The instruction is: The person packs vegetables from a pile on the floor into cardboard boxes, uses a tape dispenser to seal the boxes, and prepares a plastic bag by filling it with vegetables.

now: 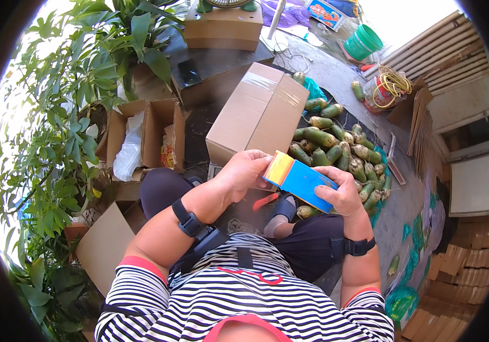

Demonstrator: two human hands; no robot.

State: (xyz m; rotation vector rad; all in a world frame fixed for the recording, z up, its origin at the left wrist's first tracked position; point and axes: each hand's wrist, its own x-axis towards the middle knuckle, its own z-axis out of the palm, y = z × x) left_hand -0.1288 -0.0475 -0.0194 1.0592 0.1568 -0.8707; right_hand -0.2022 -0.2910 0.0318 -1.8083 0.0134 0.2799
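Both my hands hold a blue tape dispenser (306, 184) with a yellow end above my lap. My left hand (244, 173) pinches the yellow end, its fingertips at the toothed edge. My right hand (340, 190) grips the blue end, thumb on top. Just beyond my hands stands a closed cardboard box (257, 109) with clear tape across its top. A red-handled tool (266, 201) lies below my hands near my foot. To the right of the box is a pile of green radishes (338, 149), some partly over green netting.
Open cardboard cartons (163, 137) with plastic bags stand at the left, beside leafy potted plants (56, 149). A fan stands on another box (223, 28) at the back. Back right are a green bucket (362, 42) and a tub with yellow cord (387, 92). Flattened cardboard (419, 124) leans at right.
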